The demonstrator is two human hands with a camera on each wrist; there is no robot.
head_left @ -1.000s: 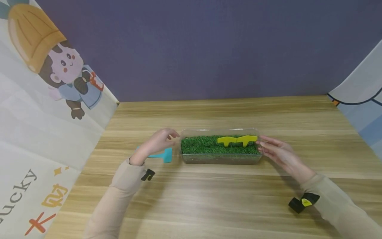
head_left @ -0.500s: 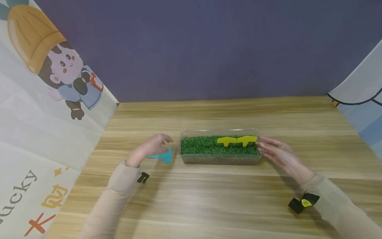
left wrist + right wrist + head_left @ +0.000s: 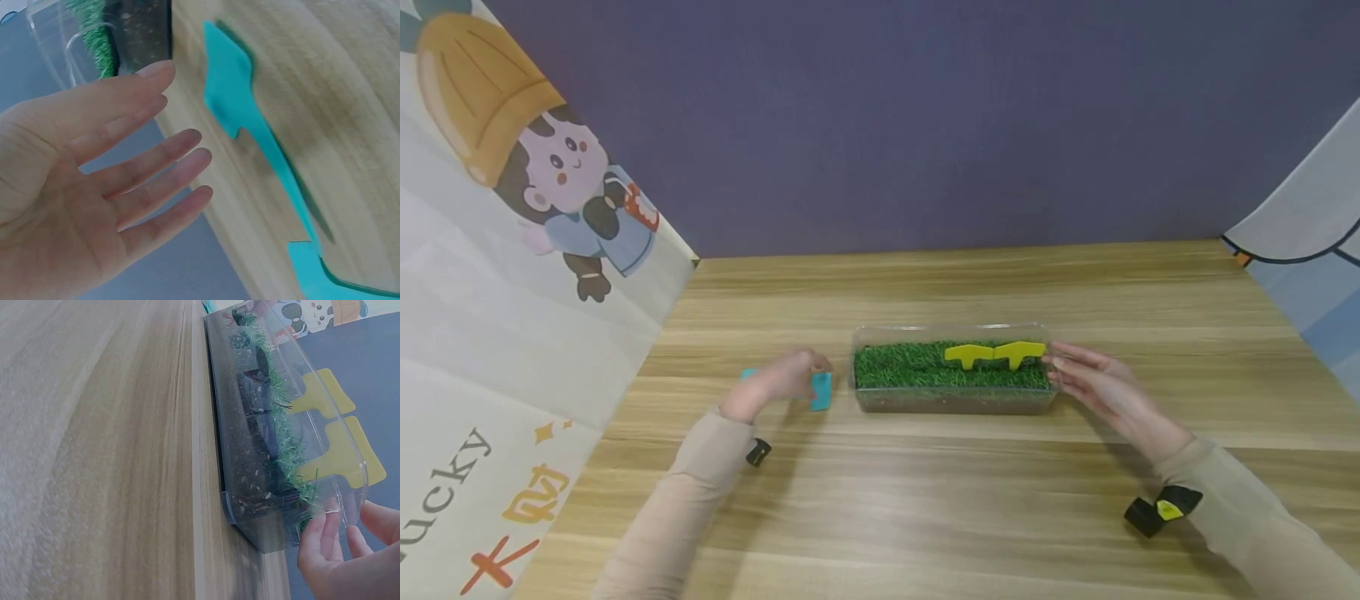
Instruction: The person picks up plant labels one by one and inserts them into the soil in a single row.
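A long clear plastic planter box (image 3: 955,402) stands mid-table, with dark soil and green artificial grass (image 3: 910,363) inside. Two yellow T-shaped plant labels (image 3: 968,355) stand side by side in the grass at its right half. My right hand (image 3: 1112,393) touches the box's right end, its fingers and thumb against the clear wall (image 3: 294,531) in the right wrist view. Left of the box, my left hand (image 3: 784,377) hovers over a teal T-shaped plant label (image 3: 228,81), fingers apart and holding nothing. Part of another teal label (image 3: 312,275) shows beyond it.
The wooden table (image 3: 955,508) ends against a dark blue panel (image 3: 925,125) at the back. On the left hangs a white cloth (image 3: 467,333) printed with a cartoon figure. Another printed cloth (image 3: 1315,275) borders the right side.
My left hand has moved left and down, away from the box's left end to above the teal labels. The right hand and the box have kept their places.
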